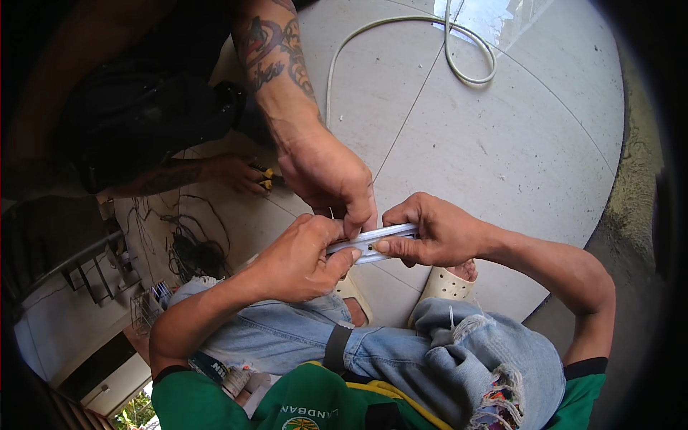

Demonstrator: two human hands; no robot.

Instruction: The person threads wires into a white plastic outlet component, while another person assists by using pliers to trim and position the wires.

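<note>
In front of my knees, both my hands grip a narrow white plastic piece (380,233) with raised long sides and a small dark hole in its middle. My left hand (301,258) pinches its left end, thumb laid along the near side. The right end is in my right hand (438,233), with the thumb pressed close to the hole. A co-worker's tattooed arm reaches in from above, and that hand (330,179) touches or nearly touches the far side of the piece. Its fingertips are partly hidden.
The co-worker's other hand (240,174) is beside yellow-and-black pliers (266,179) at the left. A pale cable (469,80) curves over the tiled floor (502,158). Tangled dark wires (197,247) lie at the left, near a wire rack (147,304). My cream clogs (444,285) stand below my hands.
</note>
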